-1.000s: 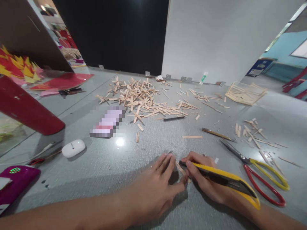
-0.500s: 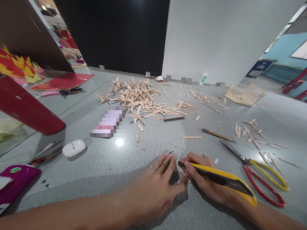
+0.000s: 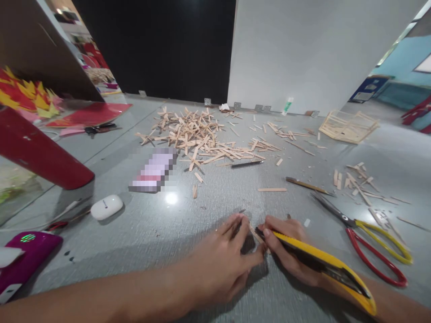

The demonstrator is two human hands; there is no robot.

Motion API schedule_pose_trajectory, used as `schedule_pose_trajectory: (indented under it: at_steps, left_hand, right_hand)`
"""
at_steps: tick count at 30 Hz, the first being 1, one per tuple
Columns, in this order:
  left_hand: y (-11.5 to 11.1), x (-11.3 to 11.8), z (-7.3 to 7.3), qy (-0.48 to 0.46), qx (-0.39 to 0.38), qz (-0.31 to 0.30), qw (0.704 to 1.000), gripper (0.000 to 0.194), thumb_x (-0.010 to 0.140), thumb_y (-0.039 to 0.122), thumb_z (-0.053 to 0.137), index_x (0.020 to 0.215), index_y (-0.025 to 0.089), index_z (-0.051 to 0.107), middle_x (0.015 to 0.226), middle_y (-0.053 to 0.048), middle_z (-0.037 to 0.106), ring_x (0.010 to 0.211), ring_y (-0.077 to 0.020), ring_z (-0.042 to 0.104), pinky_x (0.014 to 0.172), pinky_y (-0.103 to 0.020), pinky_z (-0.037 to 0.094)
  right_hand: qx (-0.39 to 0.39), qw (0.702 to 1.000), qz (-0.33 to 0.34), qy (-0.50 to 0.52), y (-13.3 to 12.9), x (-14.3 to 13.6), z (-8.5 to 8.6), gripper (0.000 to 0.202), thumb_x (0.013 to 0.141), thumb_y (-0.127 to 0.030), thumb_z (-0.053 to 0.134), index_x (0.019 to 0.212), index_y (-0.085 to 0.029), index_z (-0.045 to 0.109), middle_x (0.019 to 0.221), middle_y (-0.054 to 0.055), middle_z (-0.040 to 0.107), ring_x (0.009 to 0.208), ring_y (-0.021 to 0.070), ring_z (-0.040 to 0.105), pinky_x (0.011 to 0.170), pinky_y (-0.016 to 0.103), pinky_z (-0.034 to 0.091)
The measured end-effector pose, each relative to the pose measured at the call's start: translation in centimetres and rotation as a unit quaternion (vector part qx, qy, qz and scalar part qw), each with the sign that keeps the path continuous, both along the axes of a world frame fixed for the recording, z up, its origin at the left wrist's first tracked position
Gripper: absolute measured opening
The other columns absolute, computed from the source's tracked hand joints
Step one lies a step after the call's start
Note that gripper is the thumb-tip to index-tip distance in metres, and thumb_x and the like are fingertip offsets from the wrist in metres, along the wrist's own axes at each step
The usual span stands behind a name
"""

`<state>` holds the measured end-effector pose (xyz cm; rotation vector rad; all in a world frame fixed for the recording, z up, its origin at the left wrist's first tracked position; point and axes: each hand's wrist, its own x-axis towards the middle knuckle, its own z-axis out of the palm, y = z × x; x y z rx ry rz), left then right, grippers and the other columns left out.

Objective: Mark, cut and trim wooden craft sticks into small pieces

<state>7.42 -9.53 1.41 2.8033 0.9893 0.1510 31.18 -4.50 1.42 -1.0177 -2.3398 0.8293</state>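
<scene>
In the head view, my left hand point(image 3: 224, 260) pins a thin wooden stick point(image 3: 257, 234) against the table, its fingertips at the far end and its thumb near the close end. My right hand point(image 3: 288, 244) is closed around a yellow and black utility knife point(image 3: 325, 264), whose front points at the stick. The blade tip is hidden or too small to make out. Beyond the hands lies another flat stick point(image 3: 272, 189). Scissors point(image 3: 353, 222) with one red and one yellow handle rest to the right of my right hand.
Farther back spreads a heap of wooden sticks point(image 3: 193, 132), with a black pen point(image 3: 247, 164) before it. A phone-like blurred item point(image 3: 154, 170), a white mouse-shaped case point(image 3: 107, 207) and a red cylinder point(image 3: 50, 152) stand left. A stick frame point(image 3: 348, 128) sits back right.
The utility knife has come slightly right and towards me, its front end shifting along the stick. My left hand keeps its hold. The whole view has shifted slightly.
</scene>
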Motion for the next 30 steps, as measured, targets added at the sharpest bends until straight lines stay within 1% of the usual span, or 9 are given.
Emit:
schedule_pose_trajectory:
  at_steps: [4,6,9,12,15,19,21,25,30]
  left_hand:
    - [0.0,-0.1,0.3,0.012,0.0,0.003,1.0,0.061,0.11,0.035,0.058,0.165,0.021,0.035,0.171,-0.03,0.038,0.162,-0.0465,0.031,0.131,-0.059,0.029]
    - [0.0,-0.1,0.6,0.016,0.003,-0.001,1.0,0.061,0.11,0.035,0.059,0.164,0.021,0.036,0.17,-0.03,0.04,0.161,-0.0462,0.033,0.131,-0.058,0.031]
    - [0.0,-0.1,0.9,0.019,0.011,-0.01,1.0,0.059,0.11,0.033,0.059,0.163,0.019,0.039,0.166,-0.03,0.045,0.16,-0.0459,0.036,0.131,-0.058,0.032]
    - [-0.1,-0.1,0.9,0.012,0.016,-0.013,1.0,0.061,0.108,0.032,0.063,0.163,0.018,0.04,0.166,-0.029,0.048,0.16,-0.0446,0.036,0.131,-0.057,0.032]
    - [-0.1,-0.2,0.8,0.003,0.016,-0.013,1.0,0.062,0.107,0.031,0.065,0.163,0.019,0.04,0.168,-0.026,0.046,0.162,-0.0437,0.034,0.131,-0.058,0.032]
    - [-0.1,-0.3,0.6,0.004,0.009,-0.015,1.0,0.062,0.107,0.032,0.065,0.162,0.019,0.041,0.17,-0.027,0.043,0.162,-0.0444,0.032,0.131,-0.059,0.031]
    - [0.0,-0.3,0.5,0.005,0.004,-0.017,1.0,0.061,0.108,0.032,0.064,0.162,0.019,0.04,0.171,-0.027,0.041,0.163,-0.0442,0.029,0.132,-0.059,0.031]
    - [-0.1,-0.4,0.2,0.0,-0.001,-0.017,1.0,0.061,0.109,0.033,0.063,0.163,0.018,0.038,0.172,-0.03,0.036,0.164,-0.0449,0.027,0.132,-0.06,0.029]
    - [-0.1,-0.3,0.4,0.006,0.001,-0.018,1.0,0.062,0.108,0.034,0.065,0.162,0.018,0.04,0.171,-0.03,0.038,0.163,-0.0459,0.028,0.132,-0.06,0.03]
  right_hand:
    - [-0.003,1.0,-0.003,0.003,0.0,0.2,-0.3,0.045,0.115,-0.048,0.039,0.077,-0.026,0.046,0.062,-0.006,0.053,0.053,0.0134,0.054,0.057,0.028,0.04]
    - [-0.006,1.0,-0.006,0.005,-0.1,0.2,-0.4,0.047,0.116,-0.049,0.037,0.076,-0.026,0.046,0.061,-0.006,0.051,0.052,0.013,0.054,0.056,0.027,0.039]
    - [-0.011,1.0,-0.01,0.005,-0.1,0.2,-0.3,0.049,0.116,-0.052,0.037,0.076,-0.025,0.05,0.061,-0.005,0.055,0.053,0.0133,0.057,0.057,0.028,0.04]
    - [-0.009,1.0,-0.025,0.006,-0.1,0.1,0.3,0.051,0.116,-0.053,0.037,0.079,-0.025,0.056,0.063,-0.004,0.061,0.055,0.0144,0.06,0.062,0.03,0.043]
    - [-0.009,0.999,-0.038,0.009,0.1,0.0,0.8,0.047,0.116,-0.05,0.04,0.083,-0.025,0.061,0.065,-0.004,0.065,0.059,0.0153,0.064,0.068,0.032,0.046]
    - [-0.022,0.999,-0.018,0.02,0.1,-0.2,1.1,0.043,0.114,-0.051,0.043,0.085,-0.025,0.063,0.069,-0.003,0.068,0.062,0.0156,0.065,0.066,0.03,0.047]
    - [-0.03,0.999,-0.012,0.023,0.1,-0.2,1.1,0.042,0.114,-0.051,0.044,0.086,-0.025,0.062,0.07,-0.003,0.068,0.063,0.0154,0.064,0.065,0.029,0.048]
    - [-0.036,0.999,-0.012,0.022,0.2,-0.2,0.9,0.04,0.115,-0.05,0.044,0.088,-0.025,0.061,0.073,-0.003,0.068,0.066,0.016,0.064,0.068,0.03,0.049]
    - [-0.038,0.999,-0.008,0.02,0.3,-0.3,0.7,0.041,0.114,-0.053,0.044,0.087,-0.026,0.059,0.072,-0.004,0.068,0.065,0.0162,0.064,0.07,0.031,0.049]
